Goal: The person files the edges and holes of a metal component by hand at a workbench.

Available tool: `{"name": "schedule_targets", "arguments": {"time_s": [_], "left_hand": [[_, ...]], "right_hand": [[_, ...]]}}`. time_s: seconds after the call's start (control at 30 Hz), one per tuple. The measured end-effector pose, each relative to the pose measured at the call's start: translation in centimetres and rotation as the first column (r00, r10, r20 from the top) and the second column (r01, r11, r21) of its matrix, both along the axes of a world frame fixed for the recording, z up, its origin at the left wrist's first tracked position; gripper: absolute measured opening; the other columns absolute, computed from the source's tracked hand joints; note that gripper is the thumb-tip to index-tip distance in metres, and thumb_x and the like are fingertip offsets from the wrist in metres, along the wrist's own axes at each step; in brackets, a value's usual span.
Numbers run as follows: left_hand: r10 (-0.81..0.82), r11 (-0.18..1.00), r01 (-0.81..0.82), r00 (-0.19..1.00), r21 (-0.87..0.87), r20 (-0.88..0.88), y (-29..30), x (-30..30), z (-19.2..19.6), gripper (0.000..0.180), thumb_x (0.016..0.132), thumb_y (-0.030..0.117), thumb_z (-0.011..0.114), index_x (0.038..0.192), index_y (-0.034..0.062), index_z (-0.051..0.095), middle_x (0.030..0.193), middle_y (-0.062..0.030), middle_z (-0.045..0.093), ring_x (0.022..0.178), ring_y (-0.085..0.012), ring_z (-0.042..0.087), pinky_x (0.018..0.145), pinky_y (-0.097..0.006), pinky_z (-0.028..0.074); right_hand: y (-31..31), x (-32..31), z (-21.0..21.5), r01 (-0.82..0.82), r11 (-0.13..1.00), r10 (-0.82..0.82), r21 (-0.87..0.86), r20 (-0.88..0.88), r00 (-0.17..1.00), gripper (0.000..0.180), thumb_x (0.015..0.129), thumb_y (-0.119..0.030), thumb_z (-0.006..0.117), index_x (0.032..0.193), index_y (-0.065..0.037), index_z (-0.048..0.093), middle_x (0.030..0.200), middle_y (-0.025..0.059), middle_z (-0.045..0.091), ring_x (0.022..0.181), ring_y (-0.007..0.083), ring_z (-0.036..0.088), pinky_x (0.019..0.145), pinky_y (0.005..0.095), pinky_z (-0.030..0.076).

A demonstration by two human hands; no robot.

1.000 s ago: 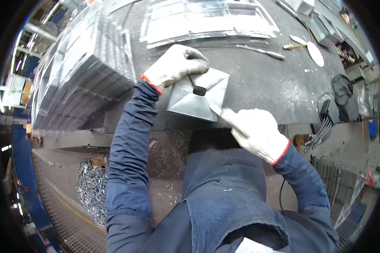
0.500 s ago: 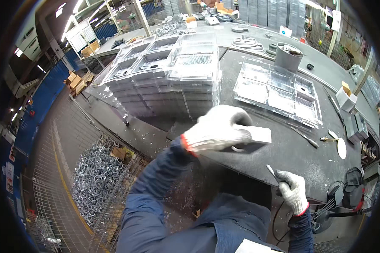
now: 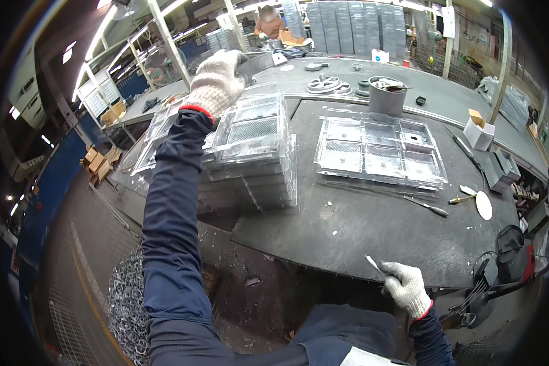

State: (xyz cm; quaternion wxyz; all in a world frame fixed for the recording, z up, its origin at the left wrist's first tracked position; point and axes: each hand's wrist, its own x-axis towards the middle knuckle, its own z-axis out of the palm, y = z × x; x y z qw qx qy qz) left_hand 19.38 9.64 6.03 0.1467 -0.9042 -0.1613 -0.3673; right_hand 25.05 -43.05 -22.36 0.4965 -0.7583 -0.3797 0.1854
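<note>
Here, the gloved left hand (image 3: 216,82) grips a grey metal piece (image 3: 259,63), which projects rightward from its fingers. Below this nearer hand lies the stack of clear compartment trays (image 3: 244,190). Farther right, a slim tool (image 3: 372,264) points up-left, its long axis crossing the surface (image 3: 293,241) edge, clasped in the gloved right hand (image 3: 407,289).

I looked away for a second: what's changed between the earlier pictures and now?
The left hand has carried the grey metal piece forward and left, from the near edge of the table to above the tray stack. The right hand has drawn back from the piece, keeping the slim tool. The clear compartment tray and the handled tool before it stayed put.
</note>
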Motion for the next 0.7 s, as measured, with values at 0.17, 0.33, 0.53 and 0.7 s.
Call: {"name": "schedule_targets", "arguments": {"time_s": [0.17, 0.33, 0.53, 0.7], "left_hand": [[0.006, 0.984, -0.033, 0.989, -0.176, -0.15, 6.1, 3.7, -3.8, 0.034, 0.098, 0.034, 0.075, 0.123, 0.0122, 0.079, 0.124, -0.0194, 0.077, 0.119, -0.0391, 0.072, 0.104, -0.048, 0.056], [-0.083, 0.956, 0.007, 0.965, -0.292, -0.248, 7.2, 3.0, -7.1, 0.028, 0.1, 0.018, 0.07, 0.125, 0.0111, 0.078, 0.124, -0.0175, 0.078, 0.119, -0.0375, 0.073, 0.104, -0.046, 0.057], [-0.154, 0.967, 0.017, 0.834, -0.254, -0.529, 8.5, 4.1, -6.1, 0.035, 0.1, 0.017, 0.058, 0.125, 0.005, 0.079, 0.127, -0.0193, 0.079, 0.127, -0.0379, 0.071, 0.113, -0.045, 0.054], [-0.339, 0.601, 0.029, 0.914, -0.799, -0.222, 10.2, 4.5, -5.2, 0.04, 0.099, 0.006, 0.056, 0.133, -0.003, 0.076, 0.125, -0.0094, 0.08, 0.117, -0.0195, 0.072, 0.103, -0.031, 0.054]], "right_hand": [[-0.7, 0.3, -0.6, 0.032, 0.999, -0.031, -0.034, 0.033, 0.999, 0.038, 0.095, 0.003, 0.06, 0.129, 0.007, 0.076, 0.093, 0.0183, 0.082, 0.071, 0.0193, 0.078, 0.07, 0.0325, 0.063], [-1.2, 1.2, -0.6, 0.1, 0.993, -0.102, -0.058, -0.028, 0.994, 0.039, 0.095, 0.002, 0.06, 0.131, 0.008, 0.075, 0.096, 0.0198, 0.082, 0.071, 0.0193, 0.078, 0.07, 0.0331, 0.064], [-0.2, 2.2, -0.2, 0.02, 0.997, -0.009, -0.081, 0.135, 0.991, 0.037, 0.094, -0.008, 0.069, 0.13, 0.0, 0.077, 0.11, 0.0205, 0.082, 0.093, 0.0357, 0.082, 0.087, 0.0408, 0.065], [-0.9, 3.0, -1.2, 0.049, 0.998, -0.036, -0.04, 0.284, 0.958, 0.04, 0.094, -0.011, 0.069, 0.133, -0.007, 0.075, 0.114, 0.0203, 0.08, 0.101, 0.0393, 0.078, 0.089, 0.0461, 0.064]]}}
